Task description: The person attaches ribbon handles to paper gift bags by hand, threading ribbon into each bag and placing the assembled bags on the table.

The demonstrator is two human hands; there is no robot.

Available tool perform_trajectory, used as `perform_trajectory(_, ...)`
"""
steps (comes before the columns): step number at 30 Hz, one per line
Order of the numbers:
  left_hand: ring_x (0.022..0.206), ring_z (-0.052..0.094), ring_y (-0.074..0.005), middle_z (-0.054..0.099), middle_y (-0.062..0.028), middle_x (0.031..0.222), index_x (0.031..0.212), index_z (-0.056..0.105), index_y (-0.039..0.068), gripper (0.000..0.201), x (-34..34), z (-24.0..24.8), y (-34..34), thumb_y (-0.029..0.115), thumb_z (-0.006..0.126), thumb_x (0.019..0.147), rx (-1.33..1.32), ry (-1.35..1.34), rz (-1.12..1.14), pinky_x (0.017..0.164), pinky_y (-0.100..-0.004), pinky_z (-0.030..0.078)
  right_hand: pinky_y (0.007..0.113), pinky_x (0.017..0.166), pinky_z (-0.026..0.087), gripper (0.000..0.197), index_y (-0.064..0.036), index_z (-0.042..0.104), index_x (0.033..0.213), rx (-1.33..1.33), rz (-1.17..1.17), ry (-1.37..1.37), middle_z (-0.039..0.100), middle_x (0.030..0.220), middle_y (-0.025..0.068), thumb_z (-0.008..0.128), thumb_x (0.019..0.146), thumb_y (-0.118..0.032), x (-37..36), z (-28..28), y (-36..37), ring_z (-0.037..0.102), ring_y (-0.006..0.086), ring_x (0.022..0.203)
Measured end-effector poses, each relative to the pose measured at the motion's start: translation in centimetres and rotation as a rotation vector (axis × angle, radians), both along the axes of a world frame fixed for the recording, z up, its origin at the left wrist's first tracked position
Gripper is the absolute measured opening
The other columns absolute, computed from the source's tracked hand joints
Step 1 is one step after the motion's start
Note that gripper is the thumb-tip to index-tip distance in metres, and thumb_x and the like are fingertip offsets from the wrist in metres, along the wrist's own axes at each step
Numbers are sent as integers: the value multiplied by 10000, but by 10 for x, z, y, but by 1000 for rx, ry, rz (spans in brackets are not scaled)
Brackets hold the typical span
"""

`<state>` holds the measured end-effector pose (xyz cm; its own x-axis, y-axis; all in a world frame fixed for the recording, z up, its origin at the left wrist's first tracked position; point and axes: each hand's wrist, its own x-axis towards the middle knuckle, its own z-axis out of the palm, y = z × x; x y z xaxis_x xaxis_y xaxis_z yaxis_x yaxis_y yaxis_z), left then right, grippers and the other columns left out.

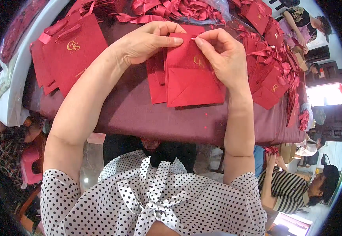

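A small flat-folded red paper bag with a gold emblem lies in front of me on the table. My left hand is closed on its top left edge, thumb on the front and fingers behind. At the top right corner my right hand pinches with thumb and forefinger. Between those fingertips a small whitish sliver shows, too small to name. Under and to the left of this bag lie other red paper bags, partly covered by it.
A dark red cloth covers the table. Larger red bags with ribbon handles lie at left. Loose red ribbons are heaped at the far side. More finished-looking bags pile up at right. A person in stripes works at the right.
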<state>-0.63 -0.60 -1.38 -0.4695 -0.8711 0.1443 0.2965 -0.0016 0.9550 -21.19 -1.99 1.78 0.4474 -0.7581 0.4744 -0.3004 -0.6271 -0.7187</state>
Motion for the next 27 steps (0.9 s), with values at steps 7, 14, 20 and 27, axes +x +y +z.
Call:
perform_trajectory(7, 881, 544, -37, 589, 35, 938, 1008, 549, 48, 155, 0, -6, -1, 108, 607, 878, -40, -24, 1, 804, -195, 432, 233, 496, 472, 94, -1, 622, 837, 39, 32, -11, 629, 716, 57, 642, 832, -92, 1, -4, 0, 613, 99, 573)
perform_trajectory(14, 859, 510, -29, 562, 41, 902, 985, 548, 40, 151, -4, -4, -1, 117, 612, 873, 2, 3, 26, 791, -191, 406, 240, 492, 465, 93, 1, 617, 839, 23, 23, 44, 612, 715, 73, 643, 816, -86, -1, -2, 0, 605, 105, 562)
perform_trajectory(20, 865, 474, -51, 532, 46, 890, 949, 546, 38, 114, -13, 3, 7, 87, 591, 857, -213, -262, 296, 795, -210, 379, 371, 610, 490, 72, -41, 574, 800, -617, -43, 198, 586, 768, 121, 624, 798, -92, 9, -11, 1, 602, 299, 710)
perform_trajectory(27, 828, 468, -42, 508, 42, 857, 930, 524, 50, 89, -18, 13, 14, 36, 565, 853, -174, -235, 260, 739, -195, 376, 341, 585, 484, 152, -15, 560, 835, -190, -83, 0, 629, 713, 115, 677, 760, -74, 6, -4, 7, 626, 232, 641)
